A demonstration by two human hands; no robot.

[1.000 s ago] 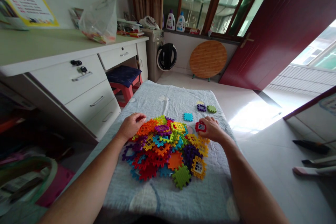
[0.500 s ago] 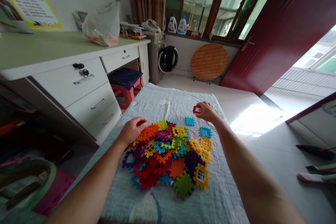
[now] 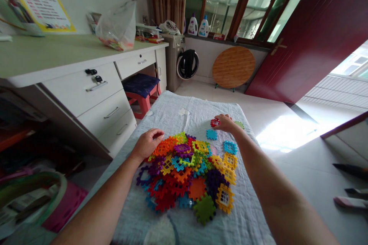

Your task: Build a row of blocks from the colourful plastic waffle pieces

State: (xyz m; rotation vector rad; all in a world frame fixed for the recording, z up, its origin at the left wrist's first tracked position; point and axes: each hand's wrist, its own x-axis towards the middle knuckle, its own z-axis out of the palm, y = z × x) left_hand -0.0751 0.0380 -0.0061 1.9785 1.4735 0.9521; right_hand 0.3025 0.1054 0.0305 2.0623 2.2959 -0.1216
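My right hand (image 3: 225, 123) pinches a red interlocking building tile (image 3: 215, 123) with a windowed middle, at the far side of the cloth-covered table (image 3: 184, 101). Just below that tile lies a solid light-blue tile (image 3: 212, 134). A pale green tile (image 3: 239, 124) shows beyond my right hand. My left hand (image 3: 147, 143) rests at the left edge of the pile, fingers loosely curled and thumb a little apart, with nothing visible in it. Closest to it is an orange windowed tile (image 3: 161, 147). The heap holds several notched tiles, among them a purple one (image 3: 181, 149) and a green one (image 3: 204, 209).
Right of the heap, a blue frame tile (image 3: 230, 147) and yellow tiles (image 3: 224, 198) form a loose column. A white desk (image 3: 94, 84) and a padded stool (image 3: 141, 85) stand to the left. A pink basket (image 3: 67, 203) sits at lower left.
My right hand has brought the red tile down and closer to the light-blue tile. The whole view has shifted slightly; my left hand stays beside the heap.
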